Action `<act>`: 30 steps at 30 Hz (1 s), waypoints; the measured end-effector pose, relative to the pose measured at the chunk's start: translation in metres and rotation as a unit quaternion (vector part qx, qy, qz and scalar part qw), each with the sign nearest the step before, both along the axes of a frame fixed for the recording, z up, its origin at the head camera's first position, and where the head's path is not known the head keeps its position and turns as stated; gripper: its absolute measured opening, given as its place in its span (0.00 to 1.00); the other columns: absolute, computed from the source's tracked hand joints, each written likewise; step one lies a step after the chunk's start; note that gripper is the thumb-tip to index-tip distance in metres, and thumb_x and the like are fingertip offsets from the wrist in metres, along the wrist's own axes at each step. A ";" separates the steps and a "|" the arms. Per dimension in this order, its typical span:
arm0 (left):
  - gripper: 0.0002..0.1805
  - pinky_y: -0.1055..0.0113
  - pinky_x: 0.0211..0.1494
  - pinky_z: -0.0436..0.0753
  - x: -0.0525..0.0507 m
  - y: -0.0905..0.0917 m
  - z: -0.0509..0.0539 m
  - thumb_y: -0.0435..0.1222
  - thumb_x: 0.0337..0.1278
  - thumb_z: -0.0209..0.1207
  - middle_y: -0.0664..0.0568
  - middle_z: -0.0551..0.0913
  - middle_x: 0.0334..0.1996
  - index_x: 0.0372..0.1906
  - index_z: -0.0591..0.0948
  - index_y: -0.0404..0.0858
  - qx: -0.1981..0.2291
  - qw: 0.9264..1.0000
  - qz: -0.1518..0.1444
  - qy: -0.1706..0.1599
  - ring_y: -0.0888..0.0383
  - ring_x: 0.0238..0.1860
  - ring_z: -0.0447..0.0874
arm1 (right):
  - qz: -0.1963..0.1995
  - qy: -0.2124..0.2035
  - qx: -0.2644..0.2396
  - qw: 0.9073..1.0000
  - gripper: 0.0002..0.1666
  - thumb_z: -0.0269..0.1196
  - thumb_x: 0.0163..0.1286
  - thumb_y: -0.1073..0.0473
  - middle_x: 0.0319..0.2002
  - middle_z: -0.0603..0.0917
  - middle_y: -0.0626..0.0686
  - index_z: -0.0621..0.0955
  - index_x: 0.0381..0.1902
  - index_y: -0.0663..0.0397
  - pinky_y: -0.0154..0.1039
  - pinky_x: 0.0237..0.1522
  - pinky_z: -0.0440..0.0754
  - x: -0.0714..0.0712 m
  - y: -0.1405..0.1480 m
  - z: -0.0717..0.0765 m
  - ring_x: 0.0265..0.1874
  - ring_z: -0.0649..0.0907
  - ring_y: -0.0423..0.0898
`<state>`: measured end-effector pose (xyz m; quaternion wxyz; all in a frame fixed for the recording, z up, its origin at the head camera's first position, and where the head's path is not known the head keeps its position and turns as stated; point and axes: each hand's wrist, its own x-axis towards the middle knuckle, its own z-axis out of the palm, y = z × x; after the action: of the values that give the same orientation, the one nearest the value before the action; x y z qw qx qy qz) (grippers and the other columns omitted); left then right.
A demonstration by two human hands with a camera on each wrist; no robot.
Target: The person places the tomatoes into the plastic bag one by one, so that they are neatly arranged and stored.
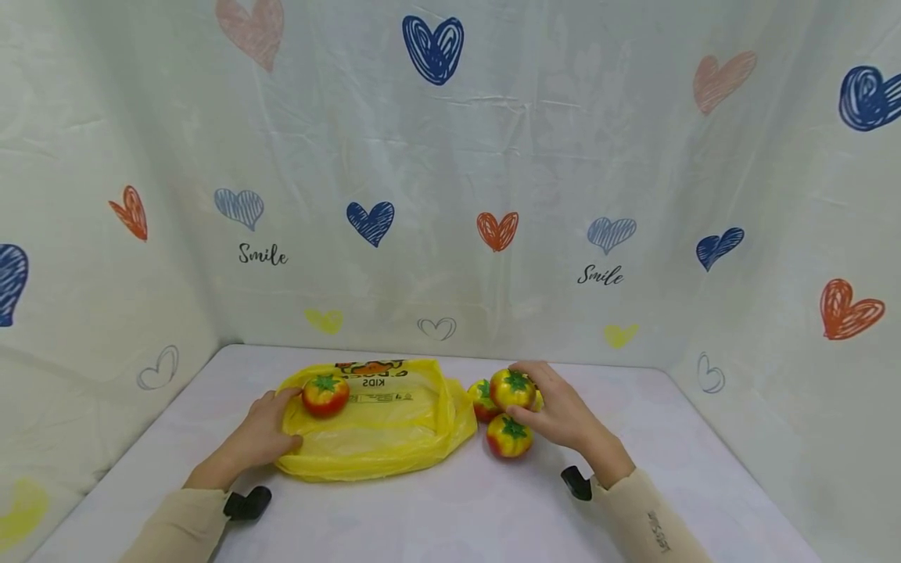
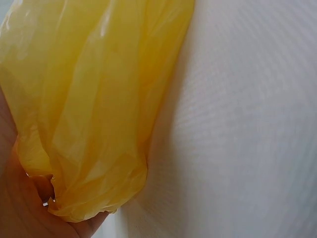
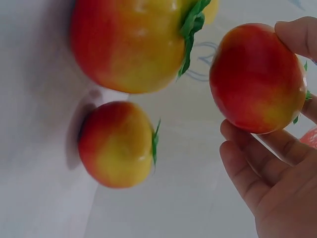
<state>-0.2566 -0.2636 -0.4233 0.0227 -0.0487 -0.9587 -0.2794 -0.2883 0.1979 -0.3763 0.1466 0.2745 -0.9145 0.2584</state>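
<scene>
A yellow plastic bag [image 1: 394,446] lies flat on the white table, its lettering appearing mirrored. My left hand [image 1: 267,428] grips the bag's left end; in the left wrist view the yellow film [image 2: 99,109] bunches against the fingers, part of which it hides. Close to that hand, a red-yellow toy tomato [image 1: 325,395] rests on the bag; whether film covers it I cannot tell. Right of the bag, my right hand [image 1: 559,407] holds another toy tomato [image 3: 257,79] between thumb and fingers, raised above others. Below it sit a front tomato [image 1: 509,436] and a left tomato [image 1: 482,403].
Another yellow tomato [image 1: 539,400] is partly hidden behind the right hand. The white table [image 1: 422,516] meets a pale curtain [image 1: 542,156] with printed hearts at the back and sides. Dark wrist-camera mounts [image 1: 248,503] sit by both sleeves.
</scene>
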 end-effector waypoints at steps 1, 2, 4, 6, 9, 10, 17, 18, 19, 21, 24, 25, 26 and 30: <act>0.43 0.38 0.54 0.70 0.000 0.000 0.000 0.33 0.38 0.65 0.30 0.65 0.54 0.65 0.61 0.27 0.000 1.000 0.000 0.000 0.37 0.52 0.64 | 0.001 -0.004 0.000 1.000 0.34 0.68 0.58 0.46 0.59 0.72 0.46 0.70 0.62 0.39 0.50 0.55 0.76 0.000 -0.002 0.001 0.53 0.75 0.45; 0.43 0.38 0.54 0.70 0.000 0.000 0.000 0.33 0.39 0.65 0.30 0.65 0.54 0.65 0.61 0.27 0.001 1.000 0.001 0.000 0.37 0.52 0.64 | 0.002 -0.008 -0.001 1.000 0.34 0.68 0.58 0.46 0.59 0.72 0.46 0.70 0.62 0.39 0.50 0.55 0.76 0.000 -0.005 0.001 0.53 0.75 0.45; 0.43 0.38 0.54 0.70 0.000 0.000 -0.001 0.33 0.39 0.65 0.30 0.65 0.54 0.65 0.61 0.27 0.001 1.000 0.001 -0.001 0.37 0.52 0.64 | 0.005 -0.014 -0.003 1.000 0.34 0.68 0.58 0.45 0.59 0.72 0.45 0.71 0.61 0.38 0.50 0.54 0.76 0.000 -0.010 0.003 0.52 0.75 0.45; 0.43 0.38 0.54 0.70 -0.001 0.000 -0.001 0.33 0.39 0.65 0.31 0.65 0.54 0.65 0.61 0.27 0.000 1.000 0.003 -0.002 0.37 0.52 0.64 | 0.011 -0.018 -0.007 1.000 0.33 0.68 0.58 0.45 0.59 0.72 0.45 0.71 0.61 0.38 0.49 0.54 0.77 0.000 -0.015 0.004 0.51 0.76 0.45; 0.44 0.38 0.54 0.70 -0.002 0.000 -0.002 0.33 0.39 0.66 0.30 0.65 0.54 0.65 0.61 0.27 -0.001 1.000 0.005 -0.005 0.37 0.52 0.64 | 0.017 -0.020 -0.012 1.000 0.32 0.68 0.58 0.46 0.58 0.71 0.43 0.71 0.61 0.35 0.48 0.53 0.78 -0.001 -0.022 0.005 0.50 0.76 0.44; 0.44 0.38 0.54 0.70 -0.002 0.000 -0.001 0.33 0.39 0.66 0.30 0.65 0.54 0.65 0.61 0.27 -0.002 1.000 0.005 -0.005 0.37 0.52 0.64 | 0.020 -0.020 -0.016 0.999 0.32 0.68 0.58 0.46 0.58 0.71 0.42 0.71 0.60 0.34 0.47 0.52 0.78 -0.002 -0.025 0.006 0.50 0.75 0.43; 0.43 0.38 0.54 0.70 0.000 0.000 -0.001 0.33 0.39 0.65 0.30 0.65 0.54 0.65 0.62 0.27 -0.002 1.000 0.003 0.000 0.37 0.52 0.64 | 0.050 0.003 -0.032 0.998 0.31 0.70 0.56 0.49 0.56 0.72 0.41 0.73 0.58 0.35 0.46 0.51 0.79 -0.006 -0.041 0.009 0.48 0.76 0.42; 0.43 0.38 0.54 0.70 0.000 0.000 -0.001 0.33 0.39 0.65 0.30 0.65 0.54 0.65 0.62 0.27 -0.003 1.000 0.002 0.001 0.37 0.52 0.64 | 0.052 0.007 -0.031 0.998 0.31 0.70 0.56 0.49 0.56 0.72 0.41 0.73 0.58 0.35 0.46 0.51 0.79 -0.007 -0.043 0.010 0.49 0.76 0.42; 0.43 0.38 0.54 0.70 0.000 0.000 -0.001 0.33 0.39 0.65 0.30 0.65 0.54 0.65 0.62 0.27 -0.003 1.000 0.001 0.002 0.37 0.52 0.64 | 0.053 0.009 -0.028 0.998 0.31 0.70 0.56 0.49 0.56 0.72 0.41 0.73 0.58 0.35 0.46 0.52 0.79 -0.007 -0.045 0.010 0.49 0.76 0.42; 0.43 0.38 0.54 0.70 0.000 0.000 -0.001 0.33 0.39 0.65 0.30 0.66 0.54 0.65 0.62 0.27 -0.002 1.000 0.001 0.004 0.37 0.52 0.64 | 0.054 0.006 -0.025 0.998 0.31 0.70 0.56 0.49 0.56 0.71 0.40 0.73 0.58 0.35 0.46 0.52 0.78 -0.008 -0.049 0.011 0.49 0.76 0.41; 0.43 0.39 0.54 0.70 -0.001 -0.001 -0.002 0.33 0.38 0.65 0.31 0.66 0.53 0.65 0.62 0.27 -0.004 1.000 -0.003 0.010 0.37 0.51 0.64 | 0.059 -0.005 -0.021 0.998 0.31 0.69 0.56 0.49 0.56 0.70 0.41 0.73 0.58 0.34 0.46 0.52 0.79 -0.009 -0.055 0.013 0.49 0.76 0.41; 0.43 0.39 0.54 0.70 -0.001 -0.001 -0.002 0.33 0.38 0.65 0.31 0.66 0.53 0.65 0.62 0.27 -0.004 1.000 -0.004 0.010 0.37 0.51 0.65 | 0.061 -0.009 -0.020 0.998 0.32 0.69 0.56 0.48 0.57 0.70 0.41 0.73 0.59 0.34 0.45 0.52 0.79 -0.010 -0.058 0.013 0.49 0.75 0.41; 0.43 0.39 0.54 0.70 -0.001 -0.001 -0.003 0.33 0.38 0.65 0.31 0.66 0.53 0.65 0.62 0.27 -0.003 1.000 -0.004 0.010 0.38 0.51 0.65 | 0.065 -0.011 -0.018 0.998 0.31 0.69 0.56 0.49 0.57 0.70 0.41 0.73 0.59 0.35 0.45 0.52 0.79 -0.010 -0.060 0.014 0.49 0.75 0.41; 0.43 0.40 0.53 0.71 -0.001 -0.001 -0.003 0.33 0.38 0.65 0.31 0.66 0.52 0.64 0.62 0.27 -0.003 1.000 -0.002 0.010 0.38 0.51 0.65 | 0.076 -0.011 -0.006 0.997 0.31 0.68 0.58 0.48 0.58 0.70 0.41 0.72 0.60 0.35 0.42 0.53 0.77 -0.012 -0.068 0.015 0.50 0.74 0.40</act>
<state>-0.2577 -0.2650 -0.4264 0.0312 -0.0536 -0.9591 -0.2762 -0.3006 0.1298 -0.3608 0.1182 0.3392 -0.8912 0.2769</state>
